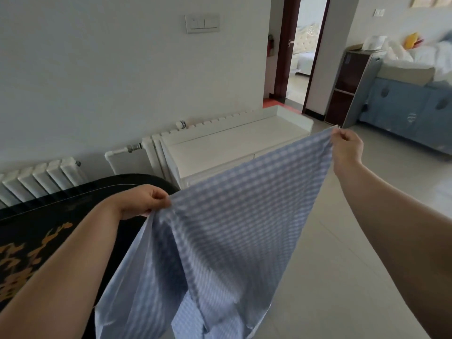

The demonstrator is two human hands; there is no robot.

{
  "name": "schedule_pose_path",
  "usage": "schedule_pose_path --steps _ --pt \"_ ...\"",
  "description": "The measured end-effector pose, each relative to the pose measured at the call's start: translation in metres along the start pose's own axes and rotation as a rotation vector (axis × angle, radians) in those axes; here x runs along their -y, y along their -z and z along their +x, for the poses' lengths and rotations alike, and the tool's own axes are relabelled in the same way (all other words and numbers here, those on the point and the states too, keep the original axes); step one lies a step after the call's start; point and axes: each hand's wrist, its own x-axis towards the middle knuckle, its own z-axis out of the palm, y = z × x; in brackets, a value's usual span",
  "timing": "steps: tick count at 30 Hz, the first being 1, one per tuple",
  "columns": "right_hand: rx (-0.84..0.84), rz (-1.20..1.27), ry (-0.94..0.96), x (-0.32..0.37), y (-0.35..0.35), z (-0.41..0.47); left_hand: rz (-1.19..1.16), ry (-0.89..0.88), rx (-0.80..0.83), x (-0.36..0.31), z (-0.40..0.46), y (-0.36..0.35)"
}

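Note:
A light blue and white checked cloth hangs spread in the air in front of me, blurred. My left hand pinches its near upper corner above the black table. My right hand pinches the far upper corner, held higher and further out. The top edge is stretched taut between the two hands. The rest of the cloth drapes down in folds to the bottom of the view.
A black table with gold lettering stands at the lower left. Behind it are white radiators and a low white cabinet against the wall. Tiled floor lies to the right, with a doorway and blue furniture beyond.

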Motion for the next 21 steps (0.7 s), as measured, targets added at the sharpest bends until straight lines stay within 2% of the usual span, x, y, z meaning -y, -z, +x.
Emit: schedule_pose_path --steps 3,6,8,10,12,13,19,21 --pt "0.009 0.004 -0.004 -0.005 0.0 -0.007 -0.072 -0.06 -0.355 0.006 0.012 -0.003" --pt "0.018 0.027 -0.006 -0.012 -0.001 -0.015 0.002 -0.06 -0.665 0.001 0.03 -0.023" --pt "0.019 0.042 -0.018 -0.014 -0.002 -0.022 -0.073 -0.007 -0.795 -0.005 0.039 -0.037" --pt "0.024 0.067 -0.029 -0.018 -0.001 -0.028 -0.254 0.014 -0.903 -0.011 0.043 -0.046" --pt "0.01 0.118 -0.059 -0.023 0.002 -0.034 -0.382 -0.014 -1.004 -0.023 0.044 -0.055" --pt "-0.01 0.137 -0.085 -0.028 0.004 -0.036 -0.373 -0.059 -1.053 -0.03 0.043 -0.059" --pt "-0.087 0.232 -0.211 -0.046 0.031 -0.038 0.132 -0.55 -1.265 -0.08 0.025 -0.06" --pt "-0.096 0.299 -0.222 -0.028 0.041 -0.031 0.347 -0.56 -1.223 -0.081 0.025 -0.054"
